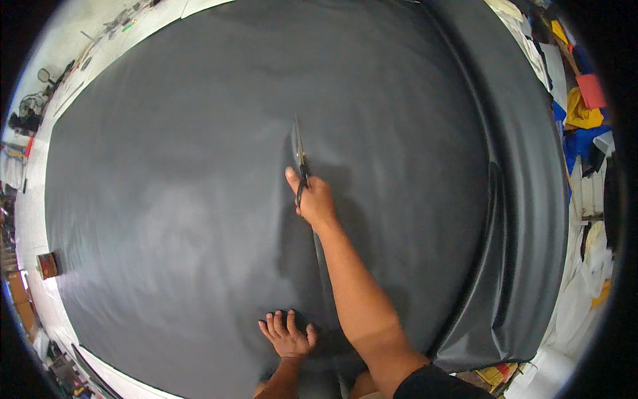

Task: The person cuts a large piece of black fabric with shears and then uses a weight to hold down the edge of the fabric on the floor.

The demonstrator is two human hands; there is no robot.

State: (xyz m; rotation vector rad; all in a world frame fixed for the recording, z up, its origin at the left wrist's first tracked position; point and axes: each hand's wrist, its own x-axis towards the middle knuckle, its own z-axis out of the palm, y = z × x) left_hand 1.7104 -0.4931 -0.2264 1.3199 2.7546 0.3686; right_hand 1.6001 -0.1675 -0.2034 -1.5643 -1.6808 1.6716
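A large dark grey sheet (199,146), smooth like vinyl or leatherette, is spread over a white-edged table. My right hand (316,199) grips black-handled scissors (299,149) near the middle of the sheet. Their blades point away from me; whether part of a blade lies under the sheet, I cannot tell. A line like a slit runs in the sheet from below the scissors back toward my body, partly hidden by my right forearm. My left hand (287,338) rests on the sheet left of that line, with its fingers spread.
Along the right side the sheet is bunched into a thick, long fold or roll (531,199). A small reddish-brown container (47,266) stands at the left table edge. Beyond the right edge lie yellow cloth (583,110), blue pieces and a red flat thing (591,91).
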